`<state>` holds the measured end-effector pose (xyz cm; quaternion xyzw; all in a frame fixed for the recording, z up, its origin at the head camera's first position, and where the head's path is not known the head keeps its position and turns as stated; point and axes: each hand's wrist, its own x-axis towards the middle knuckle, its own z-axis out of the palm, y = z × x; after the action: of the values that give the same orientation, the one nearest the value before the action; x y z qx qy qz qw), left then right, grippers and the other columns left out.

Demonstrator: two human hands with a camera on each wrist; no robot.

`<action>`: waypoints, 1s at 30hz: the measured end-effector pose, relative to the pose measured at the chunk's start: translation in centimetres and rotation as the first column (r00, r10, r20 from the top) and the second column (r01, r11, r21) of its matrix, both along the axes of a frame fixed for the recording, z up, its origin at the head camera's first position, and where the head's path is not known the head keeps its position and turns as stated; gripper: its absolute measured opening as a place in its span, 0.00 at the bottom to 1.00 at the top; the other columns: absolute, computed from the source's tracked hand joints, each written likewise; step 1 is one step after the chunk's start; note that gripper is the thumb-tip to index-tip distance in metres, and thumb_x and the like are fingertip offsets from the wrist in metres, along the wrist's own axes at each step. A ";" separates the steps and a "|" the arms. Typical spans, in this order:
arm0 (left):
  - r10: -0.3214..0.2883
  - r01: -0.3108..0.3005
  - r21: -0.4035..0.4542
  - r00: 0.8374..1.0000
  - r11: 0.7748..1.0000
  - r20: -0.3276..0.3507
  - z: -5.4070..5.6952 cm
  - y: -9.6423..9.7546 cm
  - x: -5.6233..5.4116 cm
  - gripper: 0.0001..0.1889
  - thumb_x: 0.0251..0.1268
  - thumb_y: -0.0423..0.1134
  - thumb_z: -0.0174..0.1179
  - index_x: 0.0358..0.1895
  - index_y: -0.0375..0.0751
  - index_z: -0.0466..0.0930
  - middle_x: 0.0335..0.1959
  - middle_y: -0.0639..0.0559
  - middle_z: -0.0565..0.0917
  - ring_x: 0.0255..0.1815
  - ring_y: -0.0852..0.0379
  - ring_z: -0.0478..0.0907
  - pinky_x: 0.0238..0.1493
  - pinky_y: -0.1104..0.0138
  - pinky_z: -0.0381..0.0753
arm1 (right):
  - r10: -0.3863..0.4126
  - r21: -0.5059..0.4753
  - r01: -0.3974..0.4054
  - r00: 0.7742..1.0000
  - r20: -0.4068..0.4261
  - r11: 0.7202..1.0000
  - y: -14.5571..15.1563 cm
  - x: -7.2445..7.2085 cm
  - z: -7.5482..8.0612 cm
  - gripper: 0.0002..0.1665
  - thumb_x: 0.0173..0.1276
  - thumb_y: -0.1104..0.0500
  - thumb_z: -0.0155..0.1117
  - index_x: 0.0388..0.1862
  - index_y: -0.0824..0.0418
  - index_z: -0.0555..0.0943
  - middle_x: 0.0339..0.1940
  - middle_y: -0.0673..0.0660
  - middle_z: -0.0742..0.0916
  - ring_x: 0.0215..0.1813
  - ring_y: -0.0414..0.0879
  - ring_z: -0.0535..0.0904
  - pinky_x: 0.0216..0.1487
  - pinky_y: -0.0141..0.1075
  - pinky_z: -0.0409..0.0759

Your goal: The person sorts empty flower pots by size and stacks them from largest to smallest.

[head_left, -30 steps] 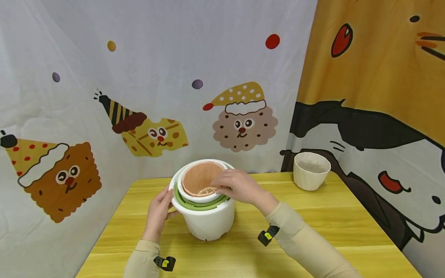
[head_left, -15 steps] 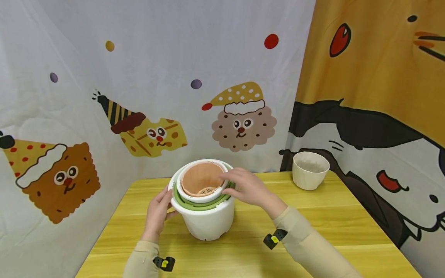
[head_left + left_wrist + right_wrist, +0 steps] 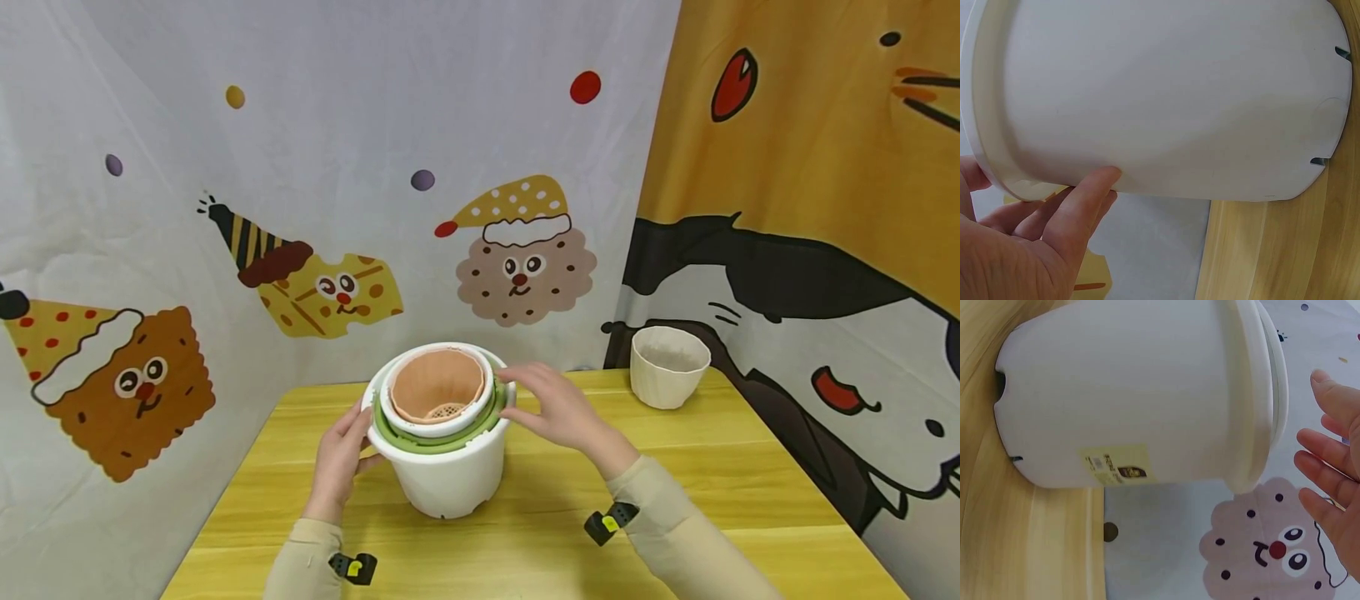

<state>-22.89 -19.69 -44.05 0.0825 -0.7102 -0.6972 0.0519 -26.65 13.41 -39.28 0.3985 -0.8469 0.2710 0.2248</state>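
Note:
A nest of flowerpots stands upright on the table in the head view. Outermost is a large white flowerpot (image 3: 450, 483), then a green pot (image 3: 431, 447), a smaller white pot (image 3: 431, 430), and innermost a peach pot (image 3: 435, 383) with holes in its bottom. My left hand (image 3: 337, 462) holds the large pot at its left rim; in the left wrist view, the thumb (image 3: 1079, 212) lies against its wall. Beside the right rim hovers my right hand (image 3: 555, 408), fingers spread. The right wrist view shows a gap between those fingers and the rim.
A cream ribbed pot (image 3: 667, 379) sits at the table's far right corner. The wooden table (image 3: 637, 492) ends at a cartoon-printed cloth (image 3: 337, 167) hanging behind. A label (image 3: 1116, 465) is stuck on the large pot's side.
My right hand has drawn back rightward from inside the peach pot to beyond the large pot's right rim. The left hand and the nested pots have stayed in place.

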 end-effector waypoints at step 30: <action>0.000 0.000 0.010 1.000 1.000 0.004 0.3 0.0 0.1 0.28 0.76 0.52 0.53 0.73 0.46 0.67 0.67 0.39 0.73 0.41 0.65 0.82 0.39 0.63 0.87 | -0.145 0.093 0.136 0.985 0.091 0.986 8.0 0.3 -2.8 0.32 0.63 0.52 0.74 0.64 0.63 0.77 0.54 0.56 0.85 0.58 0.55 0.79 0.60 0.54 0.77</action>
<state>-22.83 -19.66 -43.77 0.0840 -0.7068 -0.7006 0.0501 -26.30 21.41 -42.11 0.3335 -0.8937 0.2368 0.1846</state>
